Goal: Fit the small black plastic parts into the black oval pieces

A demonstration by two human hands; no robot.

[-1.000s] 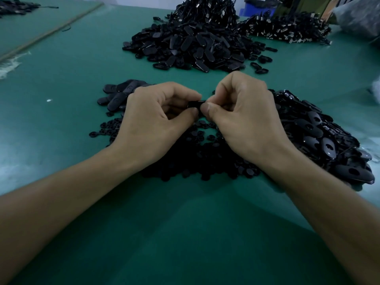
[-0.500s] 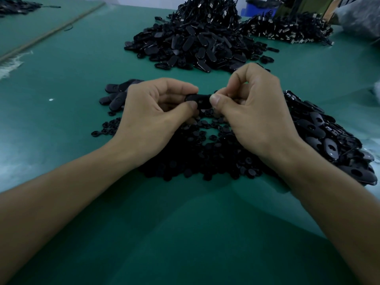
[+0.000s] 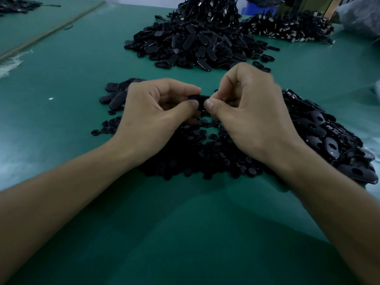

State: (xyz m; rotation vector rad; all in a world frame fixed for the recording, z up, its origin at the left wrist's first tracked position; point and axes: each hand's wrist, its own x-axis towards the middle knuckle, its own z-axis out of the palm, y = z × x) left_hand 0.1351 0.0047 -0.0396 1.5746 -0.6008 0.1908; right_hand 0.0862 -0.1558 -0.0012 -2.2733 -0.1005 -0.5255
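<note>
A black oval piece (image 3: 199, 98) is held between both hands above the green table. My left hand (image 3: 158, 112) pinches its left end with thumb and curled fingers. My right hand (image 3: 248, 112) pinches its right end, thumb tip close to the left thumb. Most of the piece is hidden by the fingers; whether a small part sits in it I cannot tell. Under the hands lies a flat heap of small black plastic parts (image 3: 205, 157). A heap of black oval pieces with holes (image 3: 333, 140) lies to the right.
A few oval pieces (image 3: 117, 91) lie left of my left hand. A big pile of oval pieces (image 3: 191, 46) rises at the back, another black pile (image 3: 287, 29) to its right. The green table (image 3: 61, 83) stretches left and toward me.
Both hands stay together on the same oval piece. The thumbs have closed in toward each other, covering more of the piece than half a second ago.
</note>
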